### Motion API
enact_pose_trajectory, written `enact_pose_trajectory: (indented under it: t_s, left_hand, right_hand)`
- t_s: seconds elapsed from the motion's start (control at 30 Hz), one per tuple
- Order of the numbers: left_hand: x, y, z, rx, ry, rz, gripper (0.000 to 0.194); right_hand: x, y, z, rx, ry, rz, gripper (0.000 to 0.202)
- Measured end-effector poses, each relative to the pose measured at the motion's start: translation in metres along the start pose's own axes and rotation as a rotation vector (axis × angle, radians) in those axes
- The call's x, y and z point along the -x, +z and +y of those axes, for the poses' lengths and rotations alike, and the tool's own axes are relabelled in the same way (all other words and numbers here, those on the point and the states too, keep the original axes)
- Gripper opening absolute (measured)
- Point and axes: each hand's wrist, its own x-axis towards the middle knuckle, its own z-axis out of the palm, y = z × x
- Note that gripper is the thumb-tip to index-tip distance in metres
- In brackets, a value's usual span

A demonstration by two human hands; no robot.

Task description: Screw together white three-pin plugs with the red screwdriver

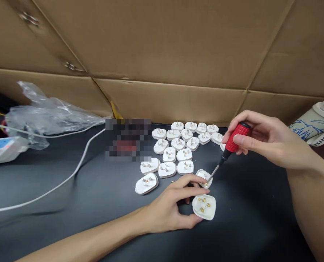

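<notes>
My right hand [257,136] grips a red-handled screwdriver [236,137], its shaft slanting down to the left. The tip meets a small white plug piece [202,177] with brass-coloured metal in it. My left hand [175,200] holds a white plug housing [205,206] between thumb and fingers, its inside with several brass-coloured parts facing up. The left index fingertip reaches the small white piece. Beyond the hands, several white plugs [169,154] with flat metal pins lie in uneven rows on the dark table [96,203]. A tiny screw [172,181] lies beside my left hand.
Brown cardboard [162,47] stands behind the table. At left are a crumpled clear plastic bag [52,112], a white cable [80,163] and a white device [6,149]. A blurred-out patch [127,140] lies left of the plugs. A coffee cup [317,122] stands at right.
</notes>
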Motion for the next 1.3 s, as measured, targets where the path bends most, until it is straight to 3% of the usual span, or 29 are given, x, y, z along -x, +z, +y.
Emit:
enact_pose_trajectory:
  t_s: [0.33, 1.3]
  left_hand:
    - [-0.0037, -0.0005, 0.0026, -0.043, 0.071, 0.035, 0.048]
    - [-0.006, -0.0016, 0.0044, -0.053, 0.078, -0.002, 0.049]
  right_hand:
    - [0.0007, 0.0034, -0.0025, -0.008, 0.011, -0.059, 0.015]
    - [0.0001, 0.0046, -0.0015, 0.006, -0.006, -0.105, 0.013]
